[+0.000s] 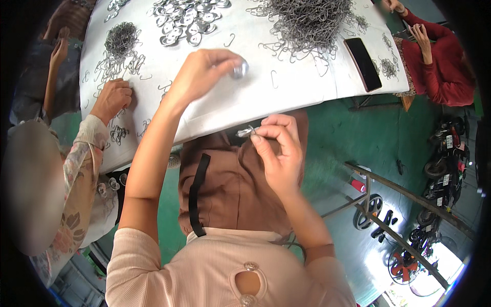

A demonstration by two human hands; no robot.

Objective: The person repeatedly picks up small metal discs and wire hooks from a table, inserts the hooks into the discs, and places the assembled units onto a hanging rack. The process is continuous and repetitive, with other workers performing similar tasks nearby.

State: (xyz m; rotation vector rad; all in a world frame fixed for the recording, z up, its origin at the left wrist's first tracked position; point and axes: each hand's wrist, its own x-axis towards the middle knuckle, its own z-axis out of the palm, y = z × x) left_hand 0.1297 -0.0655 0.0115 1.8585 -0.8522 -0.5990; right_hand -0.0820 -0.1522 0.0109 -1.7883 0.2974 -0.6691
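Over the white-covered table (296, 88), my left hand (197, 77) pinches a shiny rounded metal piece (239, 68), somewhat blurred. My right hand (282, 151) is lower, above my lap just off the table's near edge. Its thumb and fingers close on a small shiny metal piece (245, 132) with a thin wire end sticking up; how the two join is too small to tell. Beyond my left hand lies a heap of shiny oval metal pieces (186, 20). A large tangle of grey wire hooks (309, 23) lies to its right, with a few loose hooks nearby.
A dark phone (363, 65) lies near the table's right end. At left, a co-worker's hand (113, 100) rests beside a smaller hook pile (121, 41). Other people sit at the far left and far right. A metal frame (394, 238) stands on the green floor at right.
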